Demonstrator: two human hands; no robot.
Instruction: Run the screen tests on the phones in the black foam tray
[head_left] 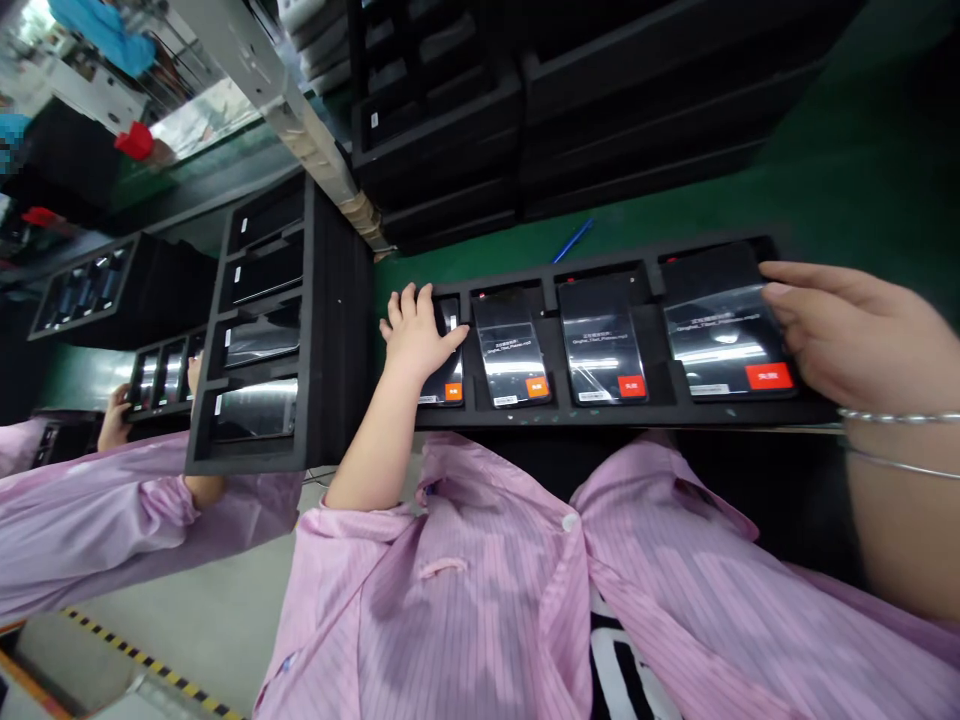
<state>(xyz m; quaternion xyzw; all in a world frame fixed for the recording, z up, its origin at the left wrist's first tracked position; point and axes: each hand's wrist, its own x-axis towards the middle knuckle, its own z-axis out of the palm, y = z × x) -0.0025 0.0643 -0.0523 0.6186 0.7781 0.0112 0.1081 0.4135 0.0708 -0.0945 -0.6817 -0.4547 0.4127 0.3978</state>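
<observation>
A long black foam tray (660, 408) lies across the table's near edge, with several phones lit in its slots. My left hand (416, 335) rests on the leftmost phone (450, 385). Its fingers are bent loosely over the phone's top and the thumb reaches toward the second phone (510, 350). My right hand (847, 335) lies with fingers stretched along the right edge of the rightmost phone (720, 335). Red or orange buttons glow at the screens' lower corners. The third phone (604, 345) is untouched. Bracelets circle my right wrist.
A stack of black foam trays (330, 330) with phones stands at the left. Beyond it, a co-worker's hand (112, 415) is at another tray (161, 375). More black trays (525, 120) are piled at the back of the green mat (825, 170), where a blue pen (574, 240) lies.
</observation>
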